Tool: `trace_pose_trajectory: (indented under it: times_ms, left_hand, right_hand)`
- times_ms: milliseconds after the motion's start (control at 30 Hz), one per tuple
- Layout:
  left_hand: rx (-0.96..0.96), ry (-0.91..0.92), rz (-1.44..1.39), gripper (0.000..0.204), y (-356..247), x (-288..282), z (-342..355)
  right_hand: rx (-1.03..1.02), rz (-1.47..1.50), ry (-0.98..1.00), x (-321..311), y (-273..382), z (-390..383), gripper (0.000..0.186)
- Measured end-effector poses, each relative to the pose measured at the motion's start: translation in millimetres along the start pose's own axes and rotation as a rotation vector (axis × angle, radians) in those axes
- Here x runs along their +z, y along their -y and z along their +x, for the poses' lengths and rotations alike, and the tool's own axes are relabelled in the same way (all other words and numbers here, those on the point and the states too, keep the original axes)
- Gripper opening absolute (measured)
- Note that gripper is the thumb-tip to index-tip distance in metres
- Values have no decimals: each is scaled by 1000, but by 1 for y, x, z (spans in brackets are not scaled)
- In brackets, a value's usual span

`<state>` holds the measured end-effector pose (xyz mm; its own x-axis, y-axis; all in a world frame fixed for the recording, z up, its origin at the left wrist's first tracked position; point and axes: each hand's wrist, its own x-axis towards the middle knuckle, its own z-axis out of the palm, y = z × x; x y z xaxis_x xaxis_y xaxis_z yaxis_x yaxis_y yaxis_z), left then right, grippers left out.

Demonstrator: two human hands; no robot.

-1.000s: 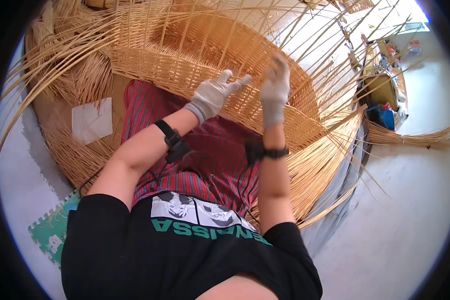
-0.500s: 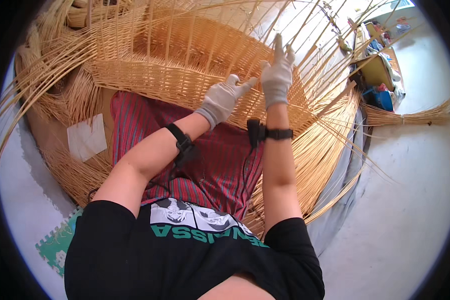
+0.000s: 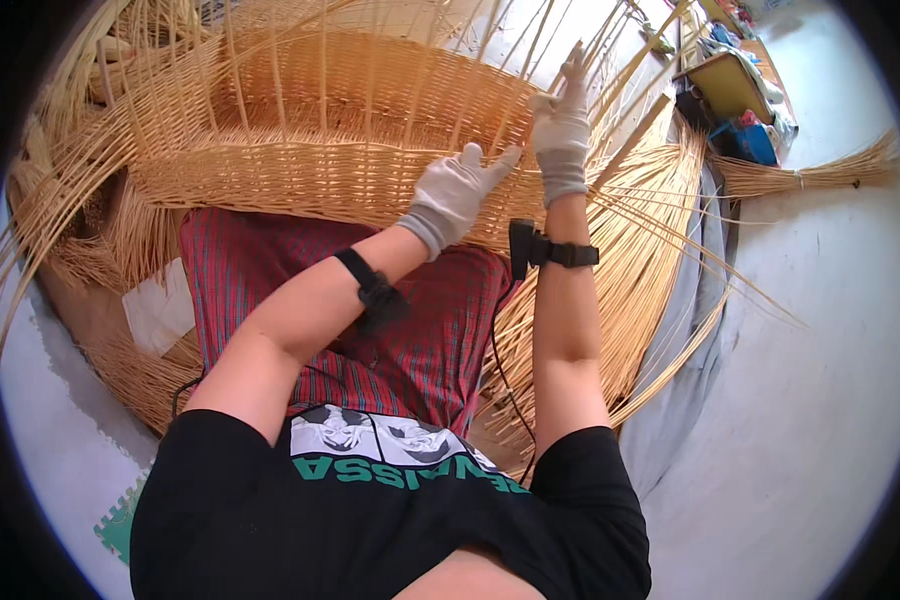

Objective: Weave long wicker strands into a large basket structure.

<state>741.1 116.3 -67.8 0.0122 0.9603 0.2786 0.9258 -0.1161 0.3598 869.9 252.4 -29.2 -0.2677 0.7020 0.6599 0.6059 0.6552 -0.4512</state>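
A large woven wicker basket (image 3: 270,180) lies across in front of me, with upright stakes (image 3: 368,90) rising along its walls. My left hand (image 3: 455,192), in a pale glove, is at the top of the near wall, with thumb and forefinger stretched apart. Its lower fingers are partly hidden. At the basket's right end my right hand (image 3: 562,130), also gloved, is raised among the stakes. Its fingers stretch up and away from me, and I see no strand clearly held in it. Below the basket, a red striped cloth (image 3: 410,300) covers my lap.
Loose canes (image 3: 610,320) fan out under and right of the basket. A tied cane bundle (image 3: 810,178) lies on the floor at right, near a cluttered low table (image 3: 735,90). More strands (image 3: 65,215) bristle at left, beside a pale sheet (image 3: 160,310).
The basket and cloth have shifted left in view, partly as the view itself moved. My right hand is slightly higher, its fingers closer together. The left hand stays by the near rim.
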Motion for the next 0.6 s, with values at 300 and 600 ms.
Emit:
trace_pose_trajectory:
  times_ms: [300,600]
  left_hand:
    - [195,-118,-20,53,-53,22,42]
    - [132,100,184,56,-70,24,57]
  right_hand:
    - [71,-198,-301,-66,-38,-61,29]
    - [438,775,-321,-97,-111,-3,45]
